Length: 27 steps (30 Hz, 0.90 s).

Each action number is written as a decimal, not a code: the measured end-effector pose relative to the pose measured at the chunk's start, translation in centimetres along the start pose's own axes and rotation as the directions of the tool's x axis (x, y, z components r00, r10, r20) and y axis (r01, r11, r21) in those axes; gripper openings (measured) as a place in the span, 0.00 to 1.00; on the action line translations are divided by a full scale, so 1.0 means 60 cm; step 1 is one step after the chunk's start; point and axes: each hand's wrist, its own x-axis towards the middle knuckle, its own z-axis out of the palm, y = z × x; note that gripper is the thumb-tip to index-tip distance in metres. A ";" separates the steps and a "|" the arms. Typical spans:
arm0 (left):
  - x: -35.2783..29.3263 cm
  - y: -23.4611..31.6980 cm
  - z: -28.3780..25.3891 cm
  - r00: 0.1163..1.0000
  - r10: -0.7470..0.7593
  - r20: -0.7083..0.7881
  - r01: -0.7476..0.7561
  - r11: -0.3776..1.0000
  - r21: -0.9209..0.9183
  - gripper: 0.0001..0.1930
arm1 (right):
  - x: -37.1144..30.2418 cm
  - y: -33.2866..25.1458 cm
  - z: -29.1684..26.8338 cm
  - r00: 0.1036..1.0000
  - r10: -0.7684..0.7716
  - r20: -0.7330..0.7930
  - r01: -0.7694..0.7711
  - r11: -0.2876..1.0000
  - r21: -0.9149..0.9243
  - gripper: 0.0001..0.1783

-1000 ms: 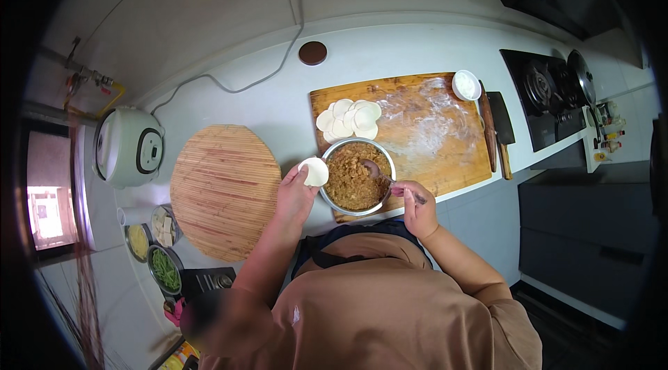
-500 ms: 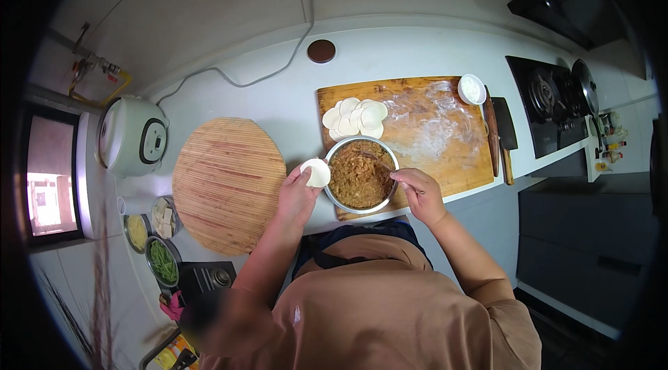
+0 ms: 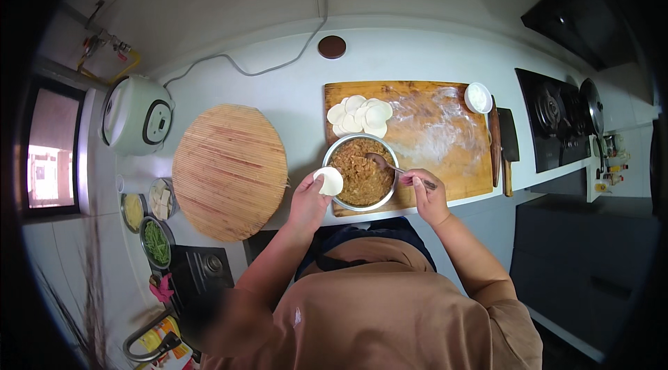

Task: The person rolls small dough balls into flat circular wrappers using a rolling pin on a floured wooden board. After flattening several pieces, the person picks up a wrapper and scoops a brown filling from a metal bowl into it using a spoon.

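Note:
A round white dough wrapper (image 3: pixel 330 181) lies in my left hand (image 3: pixel 307 204), pinched at its left edge, beside a metal bowl (image 3: pixel 325 155) at its lower left rim. Brown minced filling (image 3: pixel 358 185) fills the bowl. My right hand (image 3: pixel 426 196) grips the handle of a spoon (image 3: pixel 376 160), whose head rests in the filling. Behind the bowl, several more wrappers (image 3: pixel 355 118) overlap in a pile on the wooden cutting board (image 3: pixel 424 182). Part of the bowl sits on the board's left front.
White flour dusts the board (image 3: pixel 445 130). A small white bowl (image 3: pixel 478 98), rolling pin (image 3: pixel 495 140) and cleaver (image 3: pixel 509 137) are on the right, before the stove (image 3: pixel 550 112). To the left are a round slatted mat (image 3: pixel 229 168), a rice cooker (image 3: pixel 136 116) and bowls of green vegetables (image 3: pixel 156 242).
My left hand has brought the wrapper closer to the bowl. The spoon in my right hand has changed angle, so its head now shows more. The whole view has shifted slightly.

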 end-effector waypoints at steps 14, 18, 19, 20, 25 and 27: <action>-0.027 -0.106 0.069 0.956 0.187 -0.227 -0.217 0.970 -0.114 0.14 | 0.047 0.072 -0.031 0.980 0.080 0.182 -0.131 0.947 0.293 0.13; -0.028 -0.135 0.095 0.927 0.202 -0.317 -0.257 0.956 -0.141 0.14 | 0.055 0.081 -0.050 0.970 0.078 0.231 -0.151 0.936 0.317 0.13; -0.027 -0.140 0.103 0.921 0.217 -0.323 -0.274 0.952 -0.140 0.13 | 0.057 0.084 -0.051 0.967 0.081 0.240 -0.160 0.931 0.329 0.13; -0.025 -0.141 0.108 0.913 0.228 -0.339 -0.286 0.949 -0.134 0.13 | 0.057 0.086 -0.049 0.967 0.077 0.242 -0.157 0.931 0.330 0.13; -0.010 -0.136 0.130 0.870 0.285 -0.402 -0.345 0.935 -0.083 0.13 | 0.055 0.088 -0.028 0.964 0.050 0.262 -0.139 0.932 0.336 0.13; -0.009 -0.133 0.128 0.856 0.315 -0.410 -0.377 0.923 -0.078 0.13 | 0.053 0.088 -0.025 0.960 0.024 0.279 -0.126 0.927 0.354 0.14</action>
